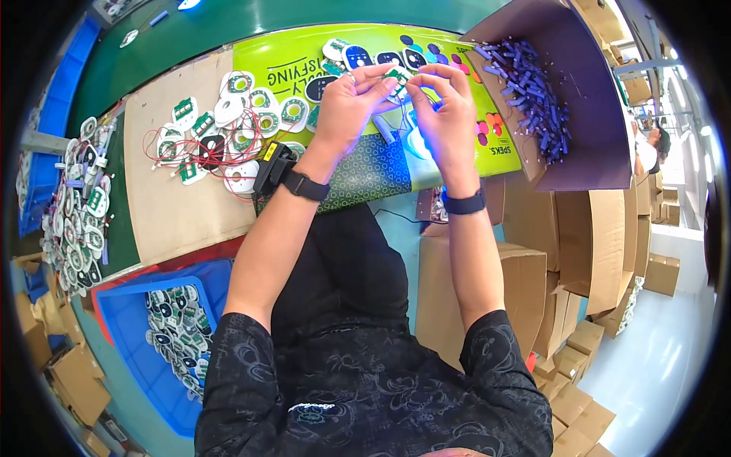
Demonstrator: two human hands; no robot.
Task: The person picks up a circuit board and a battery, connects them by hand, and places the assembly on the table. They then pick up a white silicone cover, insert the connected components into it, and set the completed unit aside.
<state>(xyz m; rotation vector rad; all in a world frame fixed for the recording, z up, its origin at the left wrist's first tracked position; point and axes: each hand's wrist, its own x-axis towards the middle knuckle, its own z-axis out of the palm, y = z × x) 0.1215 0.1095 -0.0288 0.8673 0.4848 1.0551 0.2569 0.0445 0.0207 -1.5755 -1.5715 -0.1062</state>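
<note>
Over the far part of the mat, my left hand (344,110) pinches a small white-backed green circuit board (397,79) between thumb and fingers. At the board's right edge, the thumb and forefinger of my right hand (448,114) close on it; a fine wire there is too small to follow. Below the board, between the hands, lies a purple cylindrical battery (383,129). A bright blue light (419,143) glows beneath my right hand. Just beyond my fingers are round blue-faced discs (355,57) and white-and-green boards (335,49).
White ring-shaped boards with red wires (244,141) cover the cardboard sheet (156,221) at left. More boards (76,221) pile beyond it. A blue bin (126,320) of boards stands lower left. At right, an open carton (598,114) holds many purple batteries (533,99); further cartons (590,236) stack below.
</note>
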